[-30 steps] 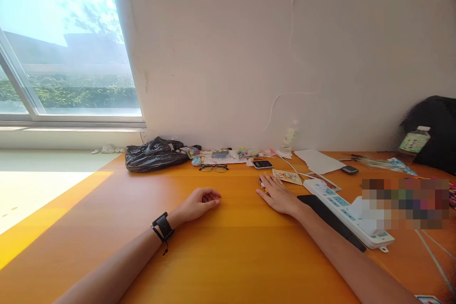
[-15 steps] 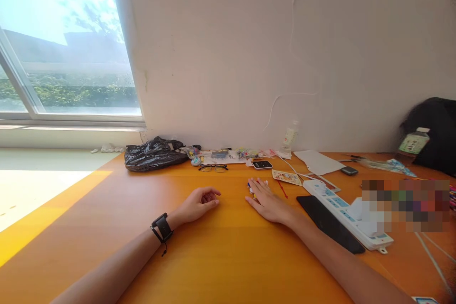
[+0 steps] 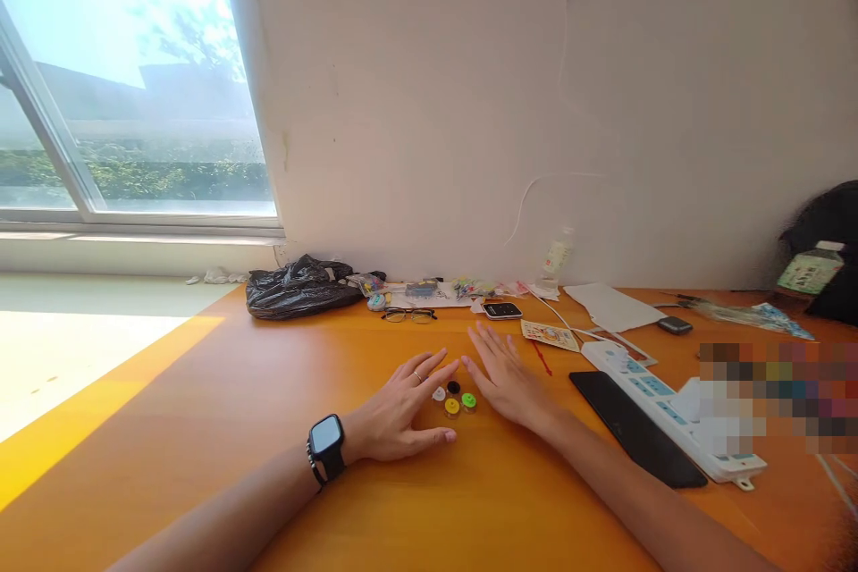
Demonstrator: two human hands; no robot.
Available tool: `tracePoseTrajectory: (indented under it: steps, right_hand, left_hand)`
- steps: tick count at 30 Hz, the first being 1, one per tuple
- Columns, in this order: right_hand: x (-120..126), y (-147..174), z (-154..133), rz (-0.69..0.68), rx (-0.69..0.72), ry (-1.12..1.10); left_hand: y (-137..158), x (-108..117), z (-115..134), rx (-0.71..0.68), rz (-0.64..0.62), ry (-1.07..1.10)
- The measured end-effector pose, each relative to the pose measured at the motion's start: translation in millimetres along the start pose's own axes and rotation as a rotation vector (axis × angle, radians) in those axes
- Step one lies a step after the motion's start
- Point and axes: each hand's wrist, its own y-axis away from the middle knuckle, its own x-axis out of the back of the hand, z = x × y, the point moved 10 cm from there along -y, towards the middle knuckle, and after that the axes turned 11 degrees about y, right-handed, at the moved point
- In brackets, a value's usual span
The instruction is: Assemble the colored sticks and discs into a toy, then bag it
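Observation:
Several small round pieces sit in a cluster on the orange wooden table (image 3: 375,518), between my two hands. A yellow piece (image 3: 452,407) is nearest to me, with a green piece (image 3: 468,400) to its right. Behind them are a black piece (image 3: 454,387) and a white piece (image 3: 439,394). What exactly they are is too small to tell. My left hand (image 3: 408,407), with a ring and a watch, curves around their left side, fingers spread. My right hand (image 3: 506,380) lies to their right, fingers stretched forward and apart. Neither hand grips anything.
A black phone-like slab (image 3: 636,429) and a white power strip (image 3: 670,411) lie right of my right arm. Farther back are eyeglasses (image 3: 409,315), a black plastic bag (image 3: 301,286), a small white-edged device (image 3: 502,311), a printed card (image 3: 550,335) and a bottle (image 3: 556,259).
My left hand has moved right and opened from a loose curl. My right hand has shifted off small coloured pieces it was covering. The cluster now shows between both hands.

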Motion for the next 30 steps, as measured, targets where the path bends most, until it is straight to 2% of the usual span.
tracePoseTrajectory:
  steps: [4, 7, 12, 20, 25, 27, 30]
  right_hand:
    - [-14.6, -2.6, 67.9, -0.066, -0.295, 0.213]
    - [-25.9, -1.1, 84.3, -0.104, -0.341, 0.258]
    - [-35.4, -4.7, 62.1, -0.122, -0.152, 0.212]
    - [-28.4, 4.8, 11.1, -0.169, 0.052, 0.014]
    - [-28.8, 10.3, -22.8, -0.154, 0.238, -0.132]
    - [-25.5, 8.2, -22.0, -0.122, 0.230, -0.143]
    - [-7.4, 0.0, 0.7, -0.005, 0.099, -0.083]
  left_hand:
    - [-4.5, -14.5, 14.5, -0.047, -0.095, -0.047]
    - [-6.1, -18.5, 21.0, -0.079, -0.130, -0.033]
    - [-6.5, -19.3, 19.8, -0.057, -0.150, -0.035]
    - [-4.0, -19.1, 14.6, -0.051, -0.099, -0.048]
    - [-5.1, -15.9, 19.5, -0.092, -0.084, -0.052]
    - [-8.6, -15.5, 24.4, -0.128, -0.093, -0.070]
    - [-14.1, -16.3, 24.8, -0.149, -0.089, -0.109]
